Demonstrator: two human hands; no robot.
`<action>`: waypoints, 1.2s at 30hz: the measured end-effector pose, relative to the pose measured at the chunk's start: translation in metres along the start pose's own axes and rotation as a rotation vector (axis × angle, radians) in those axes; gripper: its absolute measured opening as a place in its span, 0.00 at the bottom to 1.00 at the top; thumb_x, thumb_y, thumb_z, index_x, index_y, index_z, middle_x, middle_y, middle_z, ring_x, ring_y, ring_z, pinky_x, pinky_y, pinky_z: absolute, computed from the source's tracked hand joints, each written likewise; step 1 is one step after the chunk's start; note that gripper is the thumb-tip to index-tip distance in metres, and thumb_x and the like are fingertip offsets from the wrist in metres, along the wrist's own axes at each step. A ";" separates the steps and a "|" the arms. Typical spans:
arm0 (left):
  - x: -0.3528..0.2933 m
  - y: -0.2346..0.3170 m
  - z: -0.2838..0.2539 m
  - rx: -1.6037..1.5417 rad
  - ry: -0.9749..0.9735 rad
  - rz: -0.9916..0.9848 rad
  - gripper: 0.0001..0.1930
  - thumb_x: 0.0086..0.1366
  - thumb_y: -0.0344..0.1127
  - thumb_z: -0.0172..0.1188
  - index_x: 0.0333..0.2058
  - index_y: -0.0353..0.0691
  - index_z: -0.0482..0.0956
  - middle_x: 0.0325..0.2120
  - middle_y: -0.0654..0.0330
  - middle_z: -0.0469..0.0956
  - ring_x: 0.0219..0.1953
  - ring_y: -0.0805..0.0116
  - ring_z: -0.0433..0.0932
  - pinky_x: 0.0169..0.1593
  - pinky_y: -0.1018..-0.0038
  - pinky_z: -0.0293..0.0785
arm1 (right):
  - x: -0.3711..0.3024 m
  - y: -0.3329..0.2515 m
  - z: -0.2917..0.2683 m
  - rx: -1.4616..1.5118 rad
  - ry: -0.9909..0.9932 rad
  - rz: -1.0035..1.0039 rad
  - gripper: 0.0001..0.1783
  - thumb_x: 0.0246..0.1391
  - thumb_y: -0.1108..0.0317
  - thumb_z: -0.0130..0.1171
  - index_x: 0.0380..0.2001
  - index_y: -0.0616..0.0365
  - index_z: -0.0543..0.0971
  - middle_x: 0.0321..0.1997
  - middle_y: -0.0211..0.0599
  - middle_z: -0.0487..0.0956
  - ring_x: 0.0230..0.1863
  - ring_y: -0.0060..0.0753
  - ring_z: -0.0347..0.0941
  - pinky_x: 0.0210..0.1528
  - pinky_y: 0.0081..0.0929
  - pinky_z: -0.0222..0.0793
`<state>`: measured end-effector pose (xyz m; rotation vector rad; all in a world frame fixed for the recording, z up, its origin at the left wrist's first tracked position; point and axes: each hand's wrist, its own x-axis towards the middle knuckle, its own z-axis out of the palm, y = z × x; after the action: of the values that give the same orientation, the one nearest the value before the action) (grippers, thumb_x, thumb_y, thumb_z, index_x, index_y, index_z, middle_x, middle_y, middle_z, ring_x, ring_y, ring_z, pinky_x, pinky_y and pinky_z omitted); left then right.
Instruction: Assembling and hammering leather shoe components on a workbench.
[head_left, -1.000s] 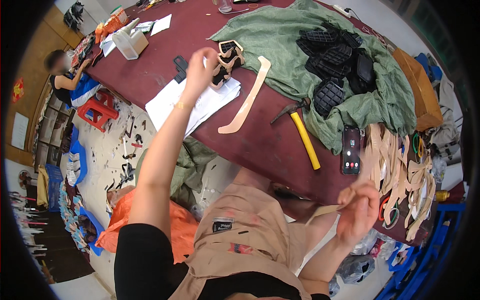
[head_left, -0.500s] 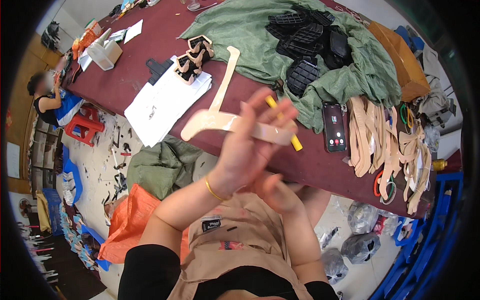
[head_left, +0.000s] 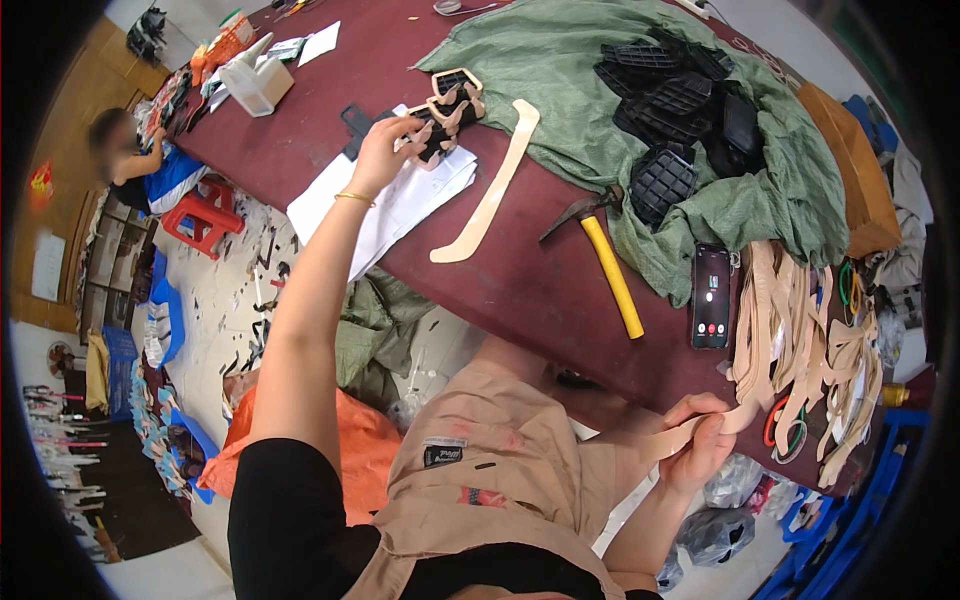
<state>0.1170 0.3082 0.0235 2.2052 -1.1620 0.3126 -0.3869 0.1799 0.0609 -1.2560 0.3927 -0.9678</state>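
My left hand (head_left: 388, 150) reaches across the table, its bent fingers closed on the near end of a small cluster of beige-edged black pieces (head_left: 452, 100). The fingers partly hide the piece they touch. Low on the right, by the table's front edge, my right hand (head_left: 698, 440) grips a beige strip (head_left: 678, 436) between thumb and fingers. Another curved beige strip (head_left: 495, 190) lies flat on the table between my hands. A hammer (head_left: 610, 275) with a yellow handle rests to the right of that strip, its dark head against green cloth.
White papers (head_left: 340, 200) lie under my left arm. Green cloth (head_left: 540, 60) bears black gridded pads (head_left: 662, 185). A phone (head_left: 711, 300), bundled beige strips (head_left: 765, 320) and a wooden box (head_left: 850, 170) are on the right. A person sits by a red stool (head_left: 203, 215).
My hands have parted: the left has gone to the beige-edged black pieces, the right down to the right with a beige strip. The hammer is now uncovered. The view has shifted leftward.
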 end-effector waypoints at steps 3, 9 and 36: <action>0.028 -0.032 -0.008 0.249 -0.363 0.043 0.13 0.51 0.42 0.66 0.36 0.48 0.83 0.42 0.58 0.78 0.55 0.54 0.68 0.57 0.60 0.62 | 0.002 0.003 -0.003 0.119 -0.005 -0.019 0.19 0.62 0.57 0.48 0.35 0.68 0.72 0.23 0.42 0.70 0.18 0.29 0.66 0.19 0.21 0.64; 0.076 0.160 0.044 -0.240 -0.100 0.240 0.15 0.58 0.36 0.61 0.43 0.36 0.78 0.41 0.51 0.78 0.45 0.55 0.75 0.49 0.67 0.71 | 0.009 0.003 0.004 0.374 0.065 0.067 0.19 0.61 0.57 0.51 0.34 0.68 0.72 0.23 0.40 0.68 0.16 0.28 0.66 0.14 0.22 0.63; -0.184 0.209 0.030 -1.650 -0.727 -0.846 0.20 0.67 0.42 0.51 0.51 0.35 0.68 0.45 0.60 0.74 0.45 0.67 0.77 0.46 0.70 0.77 | 0.056 -0.021 0.062 0.823 -0.605 -0.115 0.15 0.46 0.71 0.61 0.38 0.57 0.70 0.33 0.40 0.71 0.27 0.34 0.67 0.28 0.30 0.67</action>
<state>-0.1613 0.3232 -0.0002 0.9782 -0.2692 -1.3763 -0.3184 0.1742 0.1131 -0.7459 -0.5200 -0.6769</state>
